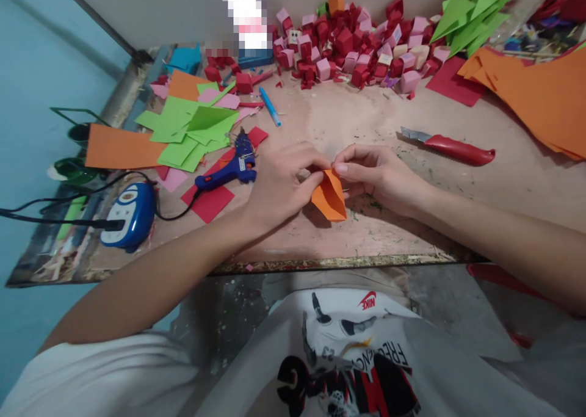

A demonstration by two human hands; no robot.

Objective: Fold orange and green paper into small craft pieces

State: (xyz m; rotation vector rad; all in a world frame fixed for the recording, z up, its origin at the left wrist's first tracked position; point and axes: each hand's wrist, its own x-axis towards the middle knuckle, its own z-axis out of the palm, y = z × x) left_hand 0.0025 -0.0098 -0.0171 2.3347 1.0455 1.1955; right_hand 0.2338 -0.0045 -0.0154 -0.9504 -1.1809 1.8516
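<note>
Over the middle of the table, a small folded piece of orange paper [329, 198] is pinched between both hands. My left hand [293, 176] grips its upper left side with thumb and fingers. At its top right corner, my right hand [373, 174] holds the paper between thumb and forefinger. The piece is partly opened, with a hollow facing me. A blue glue gun [229, 168] lies left of my left hand, over red paper [213, 204]. To the right lies a red-handled knife [458, 149], its blade pointing left.
Many red and pink folded paper pieces [345, 41] are heaped along the back. Green sheets [187, 127] lie at the left, near a blue and white plug adapter [129, 214] with black cables. Orange sheets [540, 99] lie at the right. A blue pen [270, 106] lies behind my hands.
</note>
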